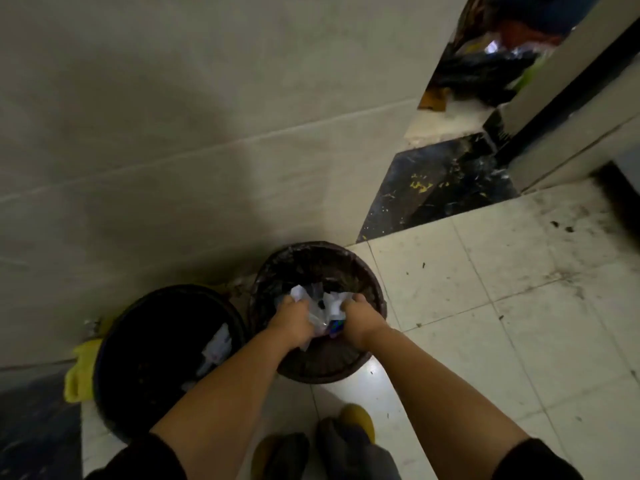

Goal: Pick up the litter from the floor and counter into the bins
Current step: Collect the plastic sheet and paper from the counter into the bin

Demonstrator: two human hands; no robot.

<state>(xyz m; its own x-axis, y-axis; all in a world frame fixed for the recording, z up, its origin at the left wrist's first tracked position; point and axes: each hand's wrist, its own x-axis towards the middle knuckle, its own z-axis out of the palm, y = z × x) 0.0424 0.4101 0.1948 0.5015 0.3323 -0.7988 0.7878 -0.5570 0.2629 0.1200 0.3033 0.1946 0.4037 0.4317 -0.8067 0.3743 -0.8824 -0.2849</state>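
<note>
Location type: a tiled indoor utility or waste corner, probably adjoining a kitchen or service room; the exact room cannot be told. Evidence: large pale wall tiles (pixel 173 116) from 9 to 12 o'clock; soiled white floor tiles (pixel 485 306) at 3 o'clock; two round dark bins (pixel 166 341) near 6 o'clock; a dark speckled threshold (pixel 440 188) and heaped black bags (pixel 485 74) at 1 o'clock.

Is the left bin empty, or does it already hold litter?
Not empty: white paper scraps lie inside the left bin. Its dark interior hides how full it is.
</note>
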